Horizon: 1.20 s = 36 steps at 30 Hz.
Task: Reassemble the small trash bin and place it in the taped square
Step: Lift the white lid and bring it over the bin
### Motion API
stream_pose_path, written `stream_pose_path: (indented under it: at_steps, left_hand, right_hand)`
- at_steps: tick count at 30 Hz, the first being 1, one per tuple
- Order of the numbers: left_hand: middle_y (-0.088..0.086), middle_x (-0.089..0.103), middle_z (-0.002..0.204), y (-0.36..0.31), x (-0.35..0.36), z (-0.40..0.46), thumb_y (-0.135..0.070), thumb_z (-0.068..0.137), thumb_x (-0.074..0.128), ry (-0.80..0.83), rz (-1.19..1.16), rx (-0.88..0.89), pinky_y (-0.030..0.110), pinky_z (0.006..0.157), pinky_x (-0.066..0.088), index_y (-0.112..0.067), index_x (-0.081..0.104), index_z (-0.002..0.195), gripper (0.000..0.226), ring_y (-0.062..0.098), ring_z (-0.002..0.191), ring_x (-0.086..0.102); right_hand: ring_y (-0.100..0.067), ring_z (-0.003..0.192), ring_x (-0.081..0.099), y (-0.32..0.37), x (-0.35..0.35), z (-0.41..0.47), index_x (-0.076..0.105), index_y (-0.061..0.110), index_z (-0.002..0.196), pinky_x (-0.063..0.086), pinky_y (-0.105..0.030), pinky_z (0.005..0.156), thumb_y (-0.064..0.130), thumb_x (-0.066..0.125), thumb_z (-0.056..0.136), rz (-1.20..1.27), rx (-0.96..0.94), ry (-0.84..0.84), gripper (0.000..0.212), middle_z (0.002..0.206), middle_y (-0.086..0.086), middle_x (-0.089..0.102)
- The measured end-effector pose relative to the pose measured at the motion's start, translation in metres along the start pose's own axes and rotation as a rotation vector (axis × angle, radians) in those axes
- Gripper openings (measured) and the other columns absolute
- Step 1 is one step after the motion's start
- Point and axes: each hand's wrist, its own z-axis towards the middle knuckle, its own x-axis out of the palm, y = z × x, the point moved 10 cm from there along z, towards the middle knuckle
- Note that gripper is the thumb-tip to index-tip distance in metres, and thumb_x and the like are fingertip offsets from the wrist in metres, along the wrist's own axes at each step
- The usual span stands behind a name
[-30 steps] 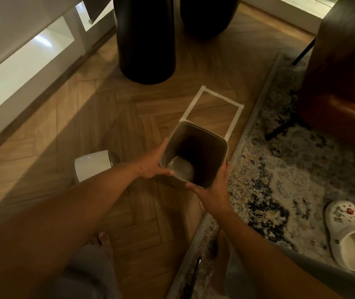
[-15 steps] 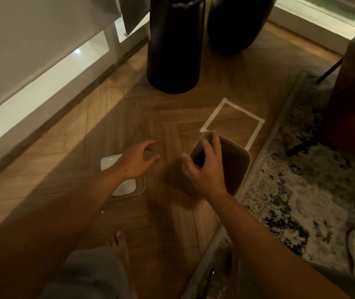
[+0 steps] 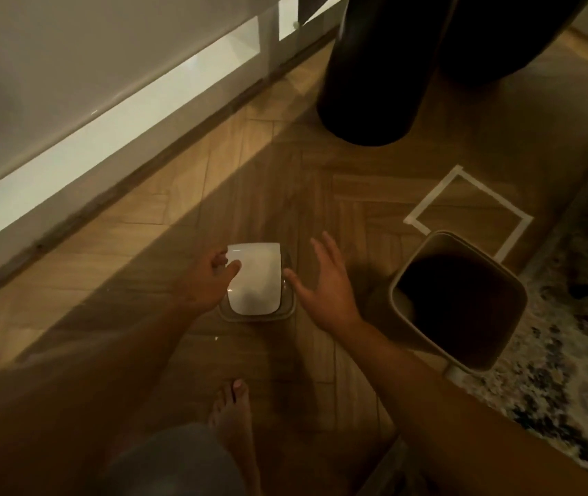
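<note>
I can read no text, label, brand, number or sign anywhere in my view. The white bin lid (image 3: 255,281) shows a plain top, and the open bin body (image 3: 464,356) and the taped square (image 3: 471,213) carry no lettering I can make out.

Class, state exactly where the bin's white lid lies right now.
In the head view the lid lies on the wooden floor, between the left hand and right hand, left of the open bin body.

My left hand (image 3: 210,281) is touching the white lid (image 3: 255,279) on the floor while my right hand (image 3: 324,284), fingers spread, is hovering beside it, the open bin (image 3: 457,302) standing nearby.
</note>
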Motion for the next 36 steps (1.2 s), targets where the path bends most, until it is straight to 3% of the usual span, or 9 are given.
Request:
stream_pose_path:
  at_steps: [6, 11, 14, 17, 19, 21, 27, 32, 36]
  left_hand:
    - [0.005, 0.063, 0.132, 0.047, 0.01, 0.02, -0.035, 0.093, 0.066, -0.004, 0.021, -0.056, 0.033, 0.095, 0.043, -0.016, 0.054, 0.139, 0.051, 0.023, 0.12, 0.06]
    - [-0.011, 0.061, 0.119, 0.066, 0.025, 0.043, -0.032, 0.09, 0.07, 0.017, 0.029, -0.004, 0.031, 0.09, 0.05, -0.02, 0.054, 0.137, 0.051, 0.011, 0.108, 0.061]
    - [-0.009, 0.057, 0.13, 0.084, 0.036, 0.053, -0.032, 0.088, 0.073, 0.035, 0.002, -0.027, 0.021, 0.086, 0.051, -0.021, 0.044, 0.145, 0.065, 0.012, 0.114, 0.058]
    - [-0.009, 0.049, 0.136, 0.1, 0.047, 0.055, -0.037, 0.086, 0.073, 0.033, -0.037, -0.09, 0.035, 0.094, 0.052, -0.023, 0.032, 0.15, 0.077, 0.014, 0.119, 0.052]
    - [-0.008, 0.048, 0.134, 0.115, 0.055, 0.053, -0.036, 0.089, 0.071, 0.028, -0.014, -0.156, 0.029, 0.089, 0.047, -0.018, 0.031, 0.15, 0.075, 0.014, 0.119, 0.05]
    - [0.002, 0.05, 0.143, 0.127, 0.062, 0.048, -0.04, 0.089, 0.07, 0.015, 0.008, -0.196, 0.025, 0.085, 0.046, -0.015, 0.032, 0.15, 0.077, 0.022, 0.125, 0.051]
    - [0.005, 0.053, 0.145, 0.142, 0.063, 0.049, -0.069, 0.073, 0.064, 0.033, -0.083, -0.283, 0.049, 0.103, 0.049, -0.022, 0.033, 0.151, 0.096, 0.028, 0.128, 0.054]
    - [0.007, 0.054, 0.144, 0.122, 0.056, 0.04, -0.041, 0.094, 0.062, 0.034, -0.073, -0.297, 0.03, 0.095, 0.04, -0.014, 0.041, 0.149, 0.065, 0.03, 0.131, 0.052]
    - [0.01, 0.052, 0.147, 0.114, 0.041, 0.03, -0.047, 0.094, 0.057, 0.048, -0.099, -0.309, 0.039, 0.104, 0.041, -0.015, 0.041, 0.15, 0.066, 0.032, 0.132, 0.05]
  right_hand:
    - [-0.024, 0.158, 0.022, -0.037, 0.063, 0.027, 0.029, 0.02, 0.163, 0.033, -0.043, 0.123, 0.061, 0.063, 0.094, -0.076, 0.043, 0.116, 0.087, 0.174, -0.002, 0.014]
    - [-0.025, 0.158, 0.023, -0.074, 0.11, 0.045, 0.023, 0.021, 0.164, 0.032, -0.043, 0.123, 0.059, 0.065, 0.093, -0.091, 0.106, 0.215, 0.09, 0.173, -0.003, 0.019]
    - [-0.026, 0.148, 0.041, -0.092, 0.139, 0.052, 0.026, 0.022, 0.162, 0.044, -0.045, 0.115, 0.051, 0.071, 0.091, -0.065, 0.137, 0.278, 0.09, 0.163, -0.003, 0.039]
    - [-0.029, 0.149, 0.04, -0.105, 0.161, 0.05, 0.014, 0.024, 0.166, 0.041, -0.046, 0.117, 0.051, 0.074, 0.089, -0.024, 0.2, 0.374, 0.101, 0.165, -0.005, 0.036]
    - [-0.03, 0.151, 0.037, -0.114, 0.172, 0.047, 0.012, 0.024, 0.166, 0.037, -0.047, 0.12, 0.051, 0.076, 0.088, -0.016, 0.247, 0.414, 0.104, 0.167, -0.005, 0.034]
    - [-0.03, 0.149, 0.04, -0.121, 0.177, 0.044, 0.018, 0.023, 0.164, 0.038, -0.049, 0.119, 0.051, 0.077, 0.087, -0.044, 0.257, 0.421, 0.101, 0.165, -0.005, 0.037]
    - [-0.027, 0.142, 0.05, -0.117, 0.17, 0.045, 0.034, 0.022, 0.157, 0.044, -0.037, 0.111, 0.043, 0.074, 0.092, 0.04, 0.27, 0.452, 0.079, 0.156, -0.004, 0.05]
    - [-0.028, 0.14, 0.053, -0.101, 0.154, 0.047, 0.044, 0.016, 0.154, 0.046, -0.039, 0.111, 0.036, 0.072, 0.096, 0.087, 0.289, 0.449, 0.067, 0.152, -0.008, 0.055]
    - [-0.029, 0.134, 0.057, -0.079, 0.132, 0.042, 0.049, 0.016, 0.149, 0.05, -0.038, 0.104, 0.036, 0.07, 0.097, 0.089, 0.284, 0.419, 0.059, 0.146, -0.007, 0.059]
